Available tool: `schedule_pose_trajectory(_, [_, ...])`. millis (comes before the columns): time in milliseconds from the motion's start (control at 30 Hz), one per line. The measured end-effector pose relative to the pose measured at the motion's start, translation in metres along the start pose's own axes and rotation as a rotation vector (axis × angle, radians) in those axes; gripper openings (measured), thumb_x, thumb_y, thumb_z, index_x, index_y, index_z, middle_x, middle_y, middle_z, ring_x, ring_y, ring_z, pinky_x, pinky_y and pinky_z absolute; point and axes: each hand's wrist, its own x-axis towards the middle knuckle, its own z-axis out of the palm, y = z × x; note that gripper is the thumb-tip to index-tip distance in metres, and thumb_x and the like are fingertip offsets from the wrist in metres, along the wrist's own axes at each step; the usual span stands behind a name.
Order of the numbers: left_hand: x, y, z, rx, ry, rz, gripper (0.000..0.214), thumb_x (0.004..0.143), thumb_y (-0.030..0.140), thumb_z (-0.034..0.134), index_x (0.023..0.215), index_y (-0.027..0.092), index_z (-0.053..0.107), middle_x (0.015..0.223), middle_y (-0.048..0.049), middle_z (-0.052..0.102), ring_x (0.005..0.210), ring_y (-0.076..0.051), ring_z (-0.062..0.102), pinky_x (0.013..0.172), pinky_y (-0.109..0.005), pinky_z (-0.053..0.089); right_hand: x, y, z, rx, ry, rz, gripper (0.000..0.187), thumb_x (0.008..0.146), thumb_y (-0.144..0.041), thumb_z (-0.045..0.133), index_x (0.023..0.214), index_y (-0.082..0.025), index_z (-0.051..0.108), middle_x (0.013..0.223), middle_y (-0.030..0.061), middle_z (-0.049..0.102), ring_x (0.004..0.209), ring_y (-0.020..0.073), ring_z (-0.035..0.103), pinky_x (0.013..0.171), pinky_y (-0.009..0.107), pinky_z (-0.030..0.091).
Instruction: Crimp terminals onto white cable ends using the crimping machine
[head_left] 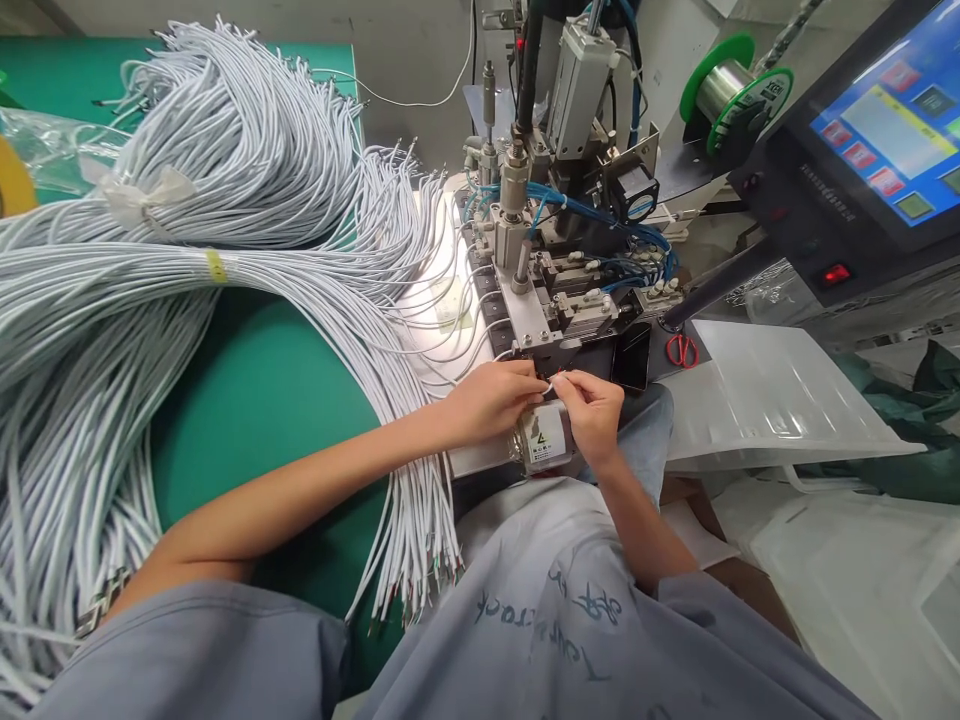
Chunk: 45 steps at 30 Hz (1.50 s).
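Note:
At the front edge of a soldering machine point(525, 310), my left hand point(499, 400) and my right hand point(592, 410) meet with fingertips pinched. Between them runs a short stretch of white cable point(550, 388), and small coloured wire ends seem to show at the right fingertips. Just below the hands lies a small box with a white label point(546, 435), wrapped in clear plastic. Several white cables point(480, 345) lead from the bundle into the machine's near side, left of my hands. What sits right under the fingertips is hidden.
Large bundles of white cables point(247, 140) cover the green table point(292, 370) on the left. A solder wire spool point(735, 90) and a touch screen point(892, 120) stand right. Red scissors point(682, 350) and a black phone point(632, 355) lie near the machine, beside a translucent plastic sheet point(780, 390).

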Motion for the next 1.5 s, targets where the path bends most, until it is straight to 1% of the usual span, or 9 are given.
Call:
schedule_pose_trajectory(133, [0.003, -0.009, 0.004, 0.239, -0.178, -0.080, 0.023, 0.077, 0.005, 0.042, 0.082, 0.011, 0.064, 0.079, -0.0060, 0.058, 0.061, -0.012, 0.053, 0.053, -0.023, 0.039, 0.011, 0.018, -0.009, -0.017, -0.128, 0.124, 0.021, 0.076, -0.032, 0.055, 0.070, -0.016, 0.066, 0.066, 0.0029, 0.063, 0.065, 0.0151, 0.055, 0.063, 0.028, 0.044])
schedule_pose_trajectory(200, [0.004, -0.012, 0.007, 0.285, -0.240, -0.090, 0.023, 0.077, 0.005, 0.041, 0.082, 0.010, 0.063, 0.082, -0.0078, 0.059, 0.064, -0.014, 0.056, 0.056, -0.024, 0.043, 0.017, 0.026, -0.012, 0.011, -0.165, 0.171, 0.020, 0.075, -0.032, 0.054, 0.073, -0.016, 0.067, 0.072, 0.0042, 0.066, 0.070, 0.0162, 0.057, 0.066, 0.028, 0.046])
schedule_pose_trajectory(267, [0.004, -0.014, 0.009, 0.296, -0.268, -0.085, 0.024, 0.078, 0.005, 0.040, 0.082, 0.010, 0.063, 0.084, -0.0086, 0.060, 0.067, -0.014, 0.058, 0.059, -0.025, 0.045, 0.022, 0.032, -0.011, 0.054, -0.190, 0.219, 0.020, 0.072, -0.034, 0.056, 0.072, -0.016, 0.065, 0.071, 0.0034, 0.065, 0.067, 0.0152, 0.056, 0.064, 0.028, 0.046])
schedule_pose_trajectory(467, [0.003, -0.015, 0.010, 0.300, -0.249, -0.050, 0.024, 0.078, 0.004, 0.040, 0.084, 0.009, 0.063, 0.083, -0.0089, 0.060, 0.070, -0.016, 0.060, 0.063, -0.026, 0.049, 0.027, 0.035, -0.004, 0.130, -0.212, 0.328, 0.020, 0.066, -0.036, 0.060, 0.065, -0.016, 0.058, 0.057, -0.0024, 0.053, 0.052, 0.0096, 0.044, 0.051, 0.024, 0.038])
schedule_pose_trajectory(600, [0.003, -0.014, 0.010, 0.290, -0.223, -0.019, 0.026, 0.078, 0.003, 0.042, 0.093, 0.008, 0.062, 0.083, -0.0088, 0.061, 0.073, -0.016, 0.061, 0.065, -0.026, 0.050, 0.028, 0.035, -0.005, 0.150, -0.234, 0.362, 0.021, 0.064, -0.037, 0.062, 0.067, -0.016, 0.059, 0.057, -0.0024, 0.053, 0.052, 0.0093, 0.044, 0.050, 0.023, 0.037])
schedule_pose_trajectory(833, [0.003, -0.013, 0.010, 0.386, -0.227, 0.035, 0.029, 0.081, 0.004, 0.043, 0.103, 0.009, 0.060, 0.081, -0.0080, 0.059, 0.078, -0.018, 0.060, 0.065, -0.027, 0.049, 0.029, 0.038, -0.004, 0.176, -0.249, 0.352, 0.021, 0.065, -0.036, 0.063, 0.066, -0.016, 0.059, 0.057, -0.0030, 0.053, 0.050, 0.0089, 0.045, 0.051, 0.024, 0.039])
schedule_pose_trajectory(1067, [0.006, -0.009, 0.003, 0.467, -0.304, 0.063, 0.026, 0.086, 0.009, 0.041, 0.104, 0.008, 0.060, 0.086, -0.0105, 0.060, 0.078, -0.019, 0.059, 0.063, -0.028, 0.047, 0.033, 0.037, -0.006, 0.128, -0.276, 0.377, 0.020, 0.063, -0.034, 0.062, 0.064, -0.015, 0.059, 0.055, -0.0017, 0.054, 0.050, 0.0095, 0.047, 0.049, 0.024, 0.038])
schedule_pose_trajectory(1200, [0.007, -0.008, 0.003, 0.497, -0.325, 0.065, 0.026, 0.087, 0.009, 0.040, 0.103, 0.008, 0.060, 0.088, -0.0108, 0.059, 0.077, -0.020, 0.059, 0.060, -0.029, 0.045, 0.035, 0.039, -0.005, 0.125, -0.306, 0.413, 0.022, 0.061, -0.037, 0.062, 0.062, -0.016, 0.057, 0.051, -0.0033, 0.050, 0.048, 0.0088, 0.044, 0.046, 0.023, 0.036])
schedule_pose_trajectory(1500, [0.005, -0.006, 0.007, 0.535, -0.304, 0.048, 0.026, 0.088, 0.008, 0.039, 0.103, 0.008, 0.059, 0.090, -0.0118, 0.059, 0.077, -0.019, 0.060, 0.057, -0.028, 0.043, 0.033, 0.038, -0.002, 0.103, -0.250, 0.334, 0.024, 0.066, -0.040, 0.059, 0.064, -0.016, 0.057, 0.056, -0.0015, 0.053, 0.050, 0.0095, 0.046, 0.045, 0.022, 0.035])
